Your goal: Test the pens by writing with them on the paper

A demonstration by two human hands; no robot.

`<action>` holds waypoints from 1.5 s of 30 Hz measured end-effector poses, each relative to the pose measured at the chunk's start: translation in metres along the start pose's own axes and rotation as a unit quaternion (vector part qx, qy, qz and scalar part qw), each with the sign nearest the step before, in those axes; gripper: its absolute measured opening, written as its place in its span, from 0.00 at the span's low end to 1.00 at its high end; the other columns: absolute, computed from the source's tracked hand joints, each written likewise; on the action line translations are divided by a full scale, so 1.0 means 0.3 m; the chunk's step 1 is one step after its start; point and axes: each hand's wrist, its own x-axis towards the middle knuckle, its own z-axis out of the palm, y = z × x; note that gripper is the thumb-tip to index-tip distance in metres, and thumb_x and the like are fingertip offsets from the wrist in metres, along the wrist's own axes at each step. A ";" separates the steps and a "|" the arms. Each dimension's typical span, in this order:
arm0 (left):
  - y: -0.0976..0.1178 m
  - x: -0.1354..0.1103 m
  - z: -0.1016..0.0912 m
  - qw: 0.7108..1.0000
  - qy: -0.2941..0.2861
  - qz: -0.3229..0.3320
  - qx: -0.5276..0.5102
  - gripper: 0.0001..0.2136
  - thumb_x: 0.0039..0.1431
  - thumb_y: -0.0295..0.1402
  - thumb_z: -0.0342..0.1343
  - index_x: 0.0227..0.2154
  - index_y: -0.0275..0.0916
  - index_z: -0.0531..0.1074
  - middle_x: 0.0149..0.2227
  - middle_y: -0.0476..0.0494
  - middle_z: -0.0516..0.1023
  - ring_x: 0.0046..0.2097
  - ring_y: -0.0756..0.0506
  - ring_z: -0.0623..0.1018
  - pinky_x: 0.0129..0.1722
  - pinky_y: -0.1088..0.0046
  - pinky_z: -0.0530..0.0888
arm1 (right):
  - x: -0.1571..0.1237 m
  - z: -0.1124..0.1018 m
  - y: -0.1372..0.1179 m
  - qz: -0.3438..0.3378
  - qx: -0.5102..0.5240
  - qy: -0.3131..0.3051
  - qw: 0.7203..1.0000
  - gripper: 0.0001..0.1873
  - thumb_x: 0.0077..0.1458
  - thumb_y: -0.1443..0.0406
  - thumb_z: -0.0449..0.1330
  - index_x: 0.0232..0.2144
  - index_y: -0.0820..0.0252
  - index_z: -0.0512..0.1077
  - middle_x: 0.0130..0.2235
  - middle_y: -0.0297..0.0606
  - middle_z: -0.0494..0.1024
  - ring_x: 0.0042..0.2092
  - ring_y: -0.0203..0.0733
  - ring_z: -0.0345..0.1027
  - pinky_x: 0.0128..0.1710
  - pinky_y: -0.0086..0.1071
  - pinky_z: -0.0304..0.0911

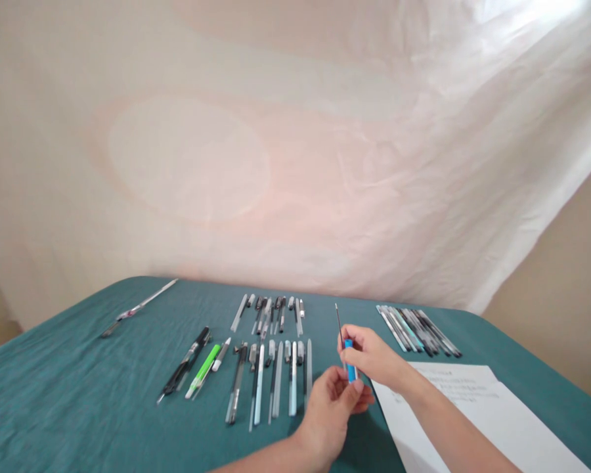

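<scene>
Close together in front of me, my left hand (331, 407) and my right hand (374, 358) hold a blue pen part (349, 362) upright. The fingers of my left hand are closed around its lower end. My right hand pinches it near the top, and a thin dark pen refill (339, 323) sticks up beside those fingers, its lower part partly hidden by them. Which hand grips the refill more firmly is hard to tell. Left of my hands lies a row of taken-apart pens (276, 381), with barrels, caps and refills side by side.
Farther back is a second row of pen parts (267, 314). A green pen (203, 371) and a black pen (184, 366) lie to the left. A long clear-wrapped item (145, 303) rests far left. Several pens (418, 330) lie at right, behind white paper (453, 407) with writing.
</scene>
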 end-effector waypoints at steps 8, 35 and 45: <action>0.005 -0.013 0.008 1.000 -0.010 0.014 0.002 0.15 0.47 0.42 0.58 0.29 0.36 0.64 0.29 0.45 0.74 0.34 0.46 0.75 0.38 0.69 0.68 | -0.037 -0.097 -0.076 -0.038 0.081 0.096 0.991 0.07 0.48 0.62 0.56 0.29 0.60 0.64 0.25 0.29 0.65 0.22 0.28 0.55 0.23 0.23 0.53; -0.008 -0.013 0.007 0.998 -0.026 0.052 0.024 0.09 0.49 0.34 0.58 0.30 0.34 0.66 0.29 0.46 0.73 0.33 0.48 0.72 0.36 0.72 0.65 | 0.066 -0.143 0.036 0.025 -0.045 0.006 0.999 0.16 0.51 0.54 0.53 0.29 0.62 0.69 0.17 0.27 0.63 0.18 0.27 0.52 0.16 0.22 0.49; 0.000 -0.017 -0.004 0.992 -0.026 0.086 0.087 0.09 0.47 0.35 0.58 0.27 0.34 0.68 0.26 0.50 0.68 0.30 0.51 0.65 0.32 0.77 0.62 | 0.439 0.075 0.231 0.010 -0.176 0.053 0.983 0.13 0.47 0.68 0.55 0.38 0.65 0.71 0.30 0.39 0.75 0.27 0.33 0.66 0.27 0.26 0.59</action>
